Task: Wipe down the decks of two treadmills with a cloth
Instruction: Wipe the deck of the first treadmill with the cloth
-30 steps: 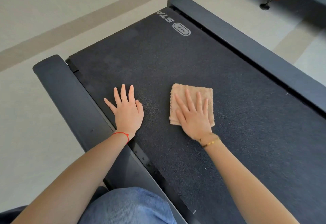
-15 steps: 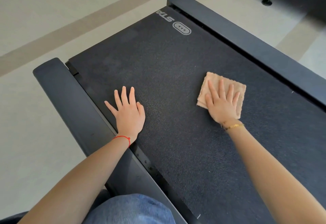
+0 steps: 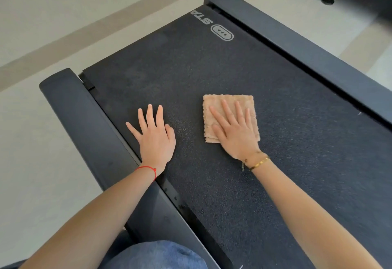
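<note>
I pressed my right hand (image 3: pixel 235 133), fingers flat, on the folded tan cloth (image 3: pixel 230 107) mid-belt on the treadmill deck (image 3: pixel 297 162) to wipe it, while my left hand (image 3: pixel 153 136) lay flat and empty beside the left rail (image 3: pixel 84 124), likely bracing me.

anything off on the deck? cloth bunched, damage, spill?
Nothing stands out. The cloth lies folded flat on the treadmill belt under the right hand; the left hand rests flat beside the side rail. A few pale specks dot the belt; no tear or spill shows.
</note>
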A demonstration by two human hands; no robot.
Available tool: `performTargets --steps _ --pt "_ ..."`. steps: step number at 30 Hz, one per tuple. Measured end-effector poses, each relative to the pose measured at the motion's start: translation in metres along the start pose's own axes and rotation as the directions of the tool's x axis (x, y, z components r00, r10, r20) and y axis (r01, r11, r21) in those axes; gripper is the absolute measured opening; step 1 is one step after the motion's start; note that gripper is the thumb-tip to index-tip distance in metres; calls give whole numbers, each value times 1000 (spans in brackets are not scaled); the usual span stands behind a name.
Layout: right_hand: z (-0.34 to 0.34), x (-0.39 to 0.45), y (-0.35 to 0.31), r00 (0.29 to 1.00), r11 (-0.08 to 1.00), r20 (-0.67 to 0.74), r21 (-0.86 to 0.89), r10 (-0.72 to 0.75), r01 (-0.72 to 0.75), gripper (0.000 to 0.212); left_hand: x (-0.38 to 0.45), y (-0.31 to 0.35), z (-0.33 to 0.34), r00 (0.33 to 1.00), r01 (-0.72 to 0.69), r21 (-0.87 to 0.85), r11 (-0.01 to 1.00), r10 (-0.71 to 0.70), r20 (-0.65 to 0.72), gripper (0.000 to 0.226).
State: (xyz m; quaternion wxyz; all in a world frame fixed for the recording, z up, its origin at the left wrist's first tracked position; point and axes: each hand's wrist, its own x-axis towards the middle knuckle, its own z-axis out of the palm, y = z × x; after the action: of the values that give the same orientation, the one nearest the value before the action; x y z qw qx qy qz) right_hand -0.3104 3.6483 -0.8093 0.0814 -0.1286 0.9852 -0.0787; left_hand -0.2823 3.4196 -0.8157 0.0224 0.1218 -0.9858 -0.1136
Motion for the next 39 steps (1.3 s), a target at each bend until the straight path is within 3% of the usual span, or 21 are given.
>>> performTargets --steps 8,13,16,20,25,28,32,37,39 --pt "-23 76 49 961 958 20 74 276 -276 54 1 1 1 1000 1 11 1000 -2 2 58" --pt "-41 150 36 935 934 74 64 347 -351 56 2 1 2 1000 13 23 1000 -13 1 59" --pt "-45 179 14 960 963 96 36 263 -268 56 3 1 2 1000 18 29 999 -18 5 59" --pt "-34 186 -31 995 1000 102 4 20 -20 55 5 1 3 1000 21 32 999 -21 15 60" --pt "-13 144 -61 979 978 66 -66 -193 197 55 5 0 2 1000 20 17 1000 -21 11 59" --pt "-8 108 -51 973 973 54 -43 -224 226 54 5 0 1 1000 22 11 1000 -22 9 59" --pt "-8 72 -18 990 989 11 -32 -141 142 54 4 0 0 1000 22 -4 1000 -22 10 58" --pt "-14 54 30 981 979 13 60 195 -196 53 3 0 -1 1000 18 -10 1000 -18 6 58" --pt "-14 48 28 964 962 35 58 264 -266 55 3 0 -1 1000 18 -6 1000 -17 6 58"
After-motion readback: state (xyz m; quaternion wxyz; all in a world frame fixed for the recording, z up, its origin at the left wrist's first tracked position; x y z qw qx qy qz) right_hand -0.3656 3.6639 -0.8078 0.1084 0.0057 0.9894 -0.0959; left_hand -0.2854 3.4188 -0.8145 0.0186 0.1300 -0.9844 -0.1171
